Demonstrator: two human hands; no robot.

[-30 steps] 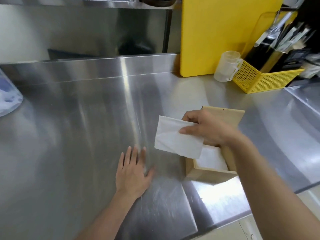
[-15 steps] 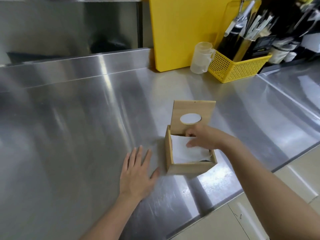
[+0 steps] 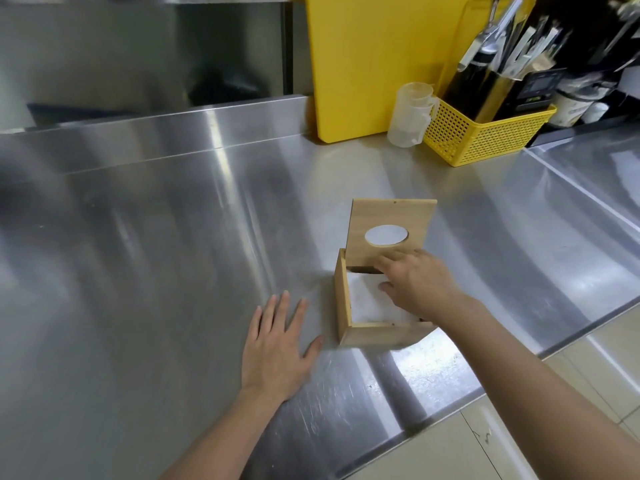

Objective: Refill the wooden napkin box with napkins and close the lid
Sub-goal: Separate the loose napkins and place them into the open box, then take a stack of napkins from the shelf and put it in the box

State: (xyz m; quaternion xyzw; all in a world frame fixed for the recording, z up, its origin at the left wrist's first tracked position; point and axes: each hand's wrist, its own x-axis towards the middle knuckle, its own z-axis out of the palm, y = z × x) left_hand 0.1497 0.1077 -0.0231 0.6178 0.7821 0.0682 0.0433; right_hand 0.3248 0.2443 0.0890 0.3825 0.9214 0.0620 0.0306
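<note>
A square wooden napkin box (image 3: 381, 332) stands on the steel counter (image 3: 166, 237) near its front edge. Its hinged lid (image 3: 393, 230), with an oval hole, stands upright at the back. White napkins (image 3: 367, 301) lie inside the box. My right hand (image 3: 415, 280) reaches over the box's right side, fingers spread on top of the napkins and close to the lid's lower edge. My left hand (image 3: 277, 341) rests flat on the counter just left of the box, fingers apart, holding nothing.
At the back right a yellow cutting board (image 3: 374, 64) leans against the wall. Beside it stand a clear measuring jug (image 3: 410, 114) and a yellow mesh basket (image 3: 485, 133) full of utensils. The counter's front edge runs diagonally at the lower right, tiled floor beyond.
My right hand carried a napkin from left of the box down into it and now rests on the stack. The view shifted, showing the lid. My left hand stayed flat.
</note>
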